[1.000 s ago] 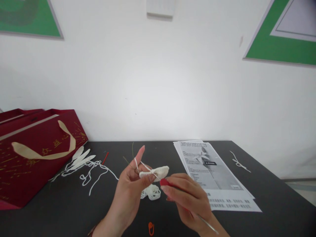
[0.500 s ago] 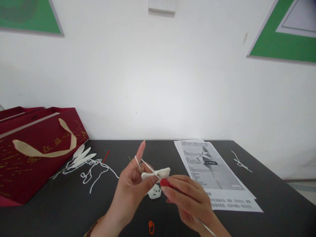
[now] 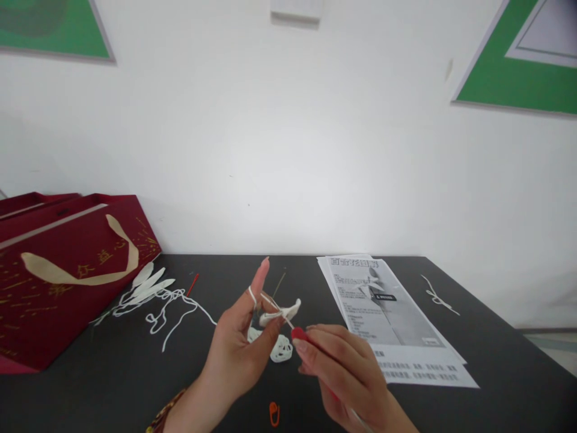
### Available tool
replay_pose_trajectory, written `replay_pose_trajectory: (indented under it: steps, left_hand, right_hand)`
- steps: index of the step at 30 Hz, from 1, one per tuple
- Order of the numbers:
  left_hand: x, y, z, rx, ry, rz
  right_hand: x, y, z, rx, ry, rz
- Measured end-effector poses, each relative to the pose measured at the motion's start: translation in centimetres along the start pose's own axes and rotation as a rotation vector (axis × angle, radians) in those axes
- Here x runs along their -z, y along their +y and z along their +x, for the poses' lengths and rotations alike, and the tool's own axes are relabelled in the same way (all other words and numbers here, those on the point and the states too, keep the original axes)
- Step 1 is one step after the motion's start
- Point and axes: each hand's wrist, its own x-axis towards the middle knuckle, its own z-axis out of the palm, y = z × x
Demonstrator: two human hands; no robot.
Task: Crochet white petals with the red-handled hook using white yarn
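Note:
My left hand (image 3: pixel 246 337) pinches a small white crochet piece (image 3: pixel 292 310) between thumb and fingers, its index finger pointing up with white yarn looped round it. A thin greenish wire (image 3: pixel 280 282) sticks up behind the piece. In my right hand (image 3: pixel 345 367) is a crochet hook (image 3: pixel 298 334) with a red handle, gripped like a pen. Its metal shaft reaches into the stitches at my left thumb; the tip is hidden there. Below the piece, a small bundle of white yarn (image 3: pixel 282 349) lies on the table.
An orange stitch marker (image 3: pixel 274 414) lies near the front. At left are a dark red gift bag (image 3: pixel 81 264), white crocheted petals (image 3: pixel 151 288) with trailing yarn and a red needle (image 3: pixel 193 284). Printed sheets (image 3: pixel 392 313) and a yarn scrap (image 3: pixel 439 294) lie at right on the black table (image 3: pixel 491 361).
The crochet piece has turned in my left hand and its free end now tilts upward. The wire has swung to the right, and more of the yarn bundle shows below.

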Motion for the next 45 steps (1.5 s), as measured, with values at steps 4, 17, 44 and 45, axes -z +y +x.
replay_pose_trajectory:
  steps: [4,17,44,45]
  left_hand:
    - [0.3,0.1,0.2,0.036,-0.065,0.053]
    - [0.8,1.4,1.6,0.355,-0.237,-0.159]
    - [-0.6,0.1,-0.1,0.006,0.084,-0.034]
    - [-0.7,0.1,-0.1,0.009,0.089,-0.029]
  right_hand:
    - [0.2,0.3,0.0,-0.054,0.005,0.118]
    - [2.1,1.4,-0.1,-0.47,0.089,0.569]
    - [-2.3,0.9,1.5,-1.377,0.578,1.428]
    - [-2.3,0.9,1.5,-1.356,0.58,1.397]
